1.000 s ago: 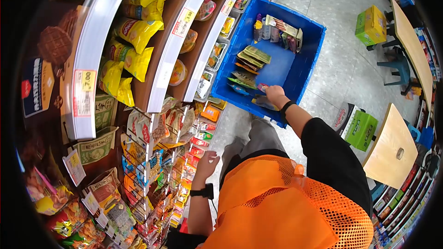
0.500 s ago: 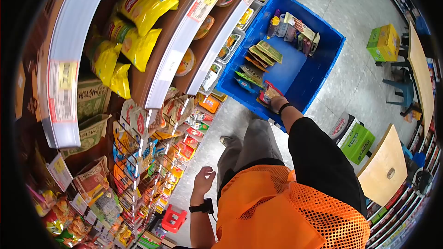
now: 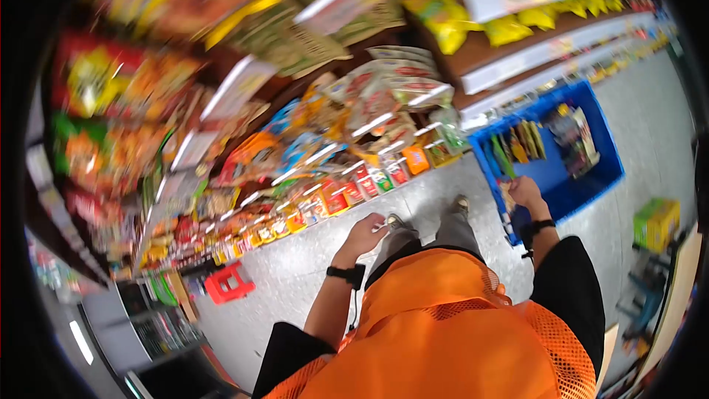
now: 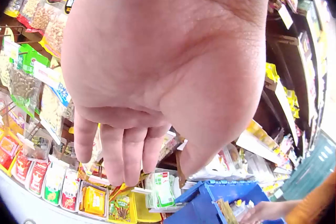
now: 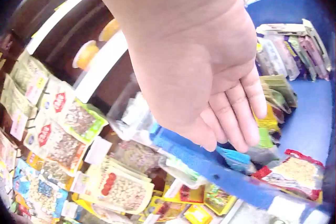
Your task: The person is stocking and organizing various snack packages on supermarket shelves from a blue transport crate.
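A blue bin on the floor holds several upright snack packets. My right hand hangs over its near end. In the right wrist view that hand has fairly straight fingers and holds nothing; a clear packet with red edges lies in the bin beyond the fingertips. My left hand is in the air beside the shelves; its fingers hang relaxed, with nothing seen in them in the left wrist view.
Shelves of hanging snack bags and small packets run along the left and front. A red stool stands on the floor at lower left. To the right are a green and yellow box and a wooden tabletop.
The head view has swung left, bringing more of the hanging bags into sight. My right hand has let go of the packet at the bin's near end. My left hand remains raised.
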A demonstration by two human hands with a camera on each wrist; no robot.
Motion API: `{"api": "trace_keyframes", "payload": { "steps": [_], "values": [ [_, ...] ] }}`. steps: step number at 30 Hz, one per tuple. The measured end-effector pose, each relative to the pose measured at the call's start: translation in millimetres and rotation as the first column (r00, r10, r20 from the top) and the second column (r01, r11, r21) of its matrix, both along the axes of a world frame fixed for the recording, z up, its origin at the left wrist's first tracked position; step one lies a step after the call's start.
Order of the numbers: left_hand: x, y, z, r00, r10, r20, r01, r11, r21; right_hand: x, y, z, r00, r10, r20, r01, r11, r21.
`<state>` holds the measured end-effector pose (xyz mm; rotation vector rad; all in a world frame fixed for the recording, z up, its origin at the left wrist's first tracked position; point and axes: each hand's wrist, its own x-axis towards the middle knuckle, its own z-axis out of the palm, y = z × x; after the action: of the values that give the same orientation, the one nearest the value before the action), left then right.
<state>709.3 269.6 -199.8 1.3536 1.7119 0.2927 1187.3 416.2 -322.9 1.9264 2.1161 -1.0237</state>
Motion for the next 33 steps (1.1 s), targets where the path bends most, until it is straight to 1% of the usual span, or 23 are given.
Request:
{"api": "trace_keyframes", "payload": {
  "steps": [2, 3, 5, 7, 10, 11, 13, 14, 16, 17, 18, 19, 20, 22, 23, 24, 26, 27, 28, 30, 31, 32, 33],
  "values": [
    [-18, -2, 2, 0.998, 0.045, 0.037, -0.047, 0.998, 0.046, -35, 1, 15, 0.998, 0.050, -0.049, -0.044, 0.991, 0.128],
    [-31, -5, -2, 0.996, 0.061, 0.057, -0.065, 0.996, 0.067, -55, 3, 24, 0.996, 0.072, -0.048, -0.064, 0.987, 0.149],
    [-56, -13, -10, 0.990, 0.103, 0.095, -0.114, 0.986, 0.120, -107, 3, 50, 0.957, 0.249, -0.150, -0.229, 0.964, 0.136],
    [-84, -21, -9, 0.986, 0.135, 0.102, -0.150, 0.977, 0.154, -166, -7, 64, 0.907, 0.308, -0.288, -0.270, 0.949, 0.163],
    [-130, -37, -22, 0.970, 0.200, 0.136, -0.228, 0.946, 0.232, -260, -20, 86, 0.797, 0.362, -0.483, -0.405, 0.914, 0.018],
    [-145, -42, -23, 0.940, 0.259, 0.224, -0.312, 0.917, 0.250, -292, -22, 97, 0.739, 0.384, -0.554, -0.467, 0.884, -0.009],
    [-180, -50, -49, 0.871, 0.336, 0.358, -0.437, 0.862, 0.256, -351, -26, 118, 0.697, 0.443, -0.564, -0.519, 0.854, 0.031],
    [-193, -52, -47, 0.867, 0.334, 0.371, -0.442, 0.858, 0.261, -378, -26, 114, 0.702, 0.451, -0.552, -0.521, 0.853, 0.034],
    [-220, -49, -42, 0.861, 0.406, 0.307, -0.499, 0.793, 0.349, -430, -23, 101, 0.538, 0.336, -0.773, -0.499, 0.866, 0.029],
    [-236, -47, -42, 0.854, 0.418, 0.310, -0.510, 0.788, 0.344, -450, -21, 102, 0.547, 0.345, -0.763, -0.500, 0.866, 0.033],
    [-250, -42, -41, 0.849, 0.416, 0.325, -0.516, 0.783, 0.346, -471, -20, 110, 0.552, 0.428, -0.716, -0.530, 0.843, 0.096],
    [-264, -36, -40, 0.812, 0.440, 0.385, -0.576, 0.712, 0.402, -488, -18, 116, 0.553, 0.508, -0.661, -0.562, 0.813, 0.155],
    [-275, -31, -38, 0.771, 0.457, 0.443, -0.632, 0.632, 0.448, -505, -16, 122, 0.558, 0.516, -0.650, -0.567, 0.809, 0.155],
    [-293, -21, -28, 0.737, 0.462, 0.492, -0.667, 0.613, 0.423, -533, -8, 121, 0.660, 0.522, -0.541, -0.526, 0.834, 0.164],
    [-300, -16, -21, 0.708, 0.468, 0.529, -0.694, 0.599, 0.400, -542, -3, 122, 0.699, 0.442, -0.563, -0.456, 0.881, 0.125],
    [-309, -8, -25, 0.708, 0.460, 0.536, -0.694, 0.594, 0.406, -549, 0, 126, 0.700, 0.448, -0.555, -0.456, 0.880, 0.136],
    [-331, 7, -39, 0.773, 0.419, 0.477, -0.631, 0.593, 0.501, -560, -1, 133, 0.788, 0.317, -0.528, -0.314, 0.944, 0.098],
    [-339, 13, -35, 0.859, 0.372, 0.352, -0.513, 0.609, 0.606, -562, -1, 129, 0.760, 0.341, -0.554, -0.334, 0.935, 0.118],
    [-345, 22, -33, 0.862, 0.362, 0.354, -0.507, 0.613, 0.607, -566, 0, 125, 0.764, 0.334, -0.552, -0.324, 0.939, 0.120],
    [-351, 38, -32, 0.873, 0.208, 0.441, -0.477, 0.548, 0.687, -572, -1, 114, 0.685, 0.424, -0.593, -0.297, 0.905, 0.304],
    [-350, 46, -34, 0.843, 0.132, 0.521, -0.512, 0.493, 0.704, -579, 3, 109, 0.690, 0.369, -0.623, -0.245, 0.929, 0.279],
    [-351, 52, -35, 0.843, 0.123, 0.524, -0.509, 0.497, 0.702, -583, 6, 105, 0.695, 0.362, -0.621, -0.236, 0.931, 0.279],
    [-355, 61, -47, 0.854, 0.187, 0.485, -0.473, 0.667, 0.576, -588, 10, 106, 0.698, 0.284, -0.657, -0.181, 0.958, 0.222]
  ]
}}
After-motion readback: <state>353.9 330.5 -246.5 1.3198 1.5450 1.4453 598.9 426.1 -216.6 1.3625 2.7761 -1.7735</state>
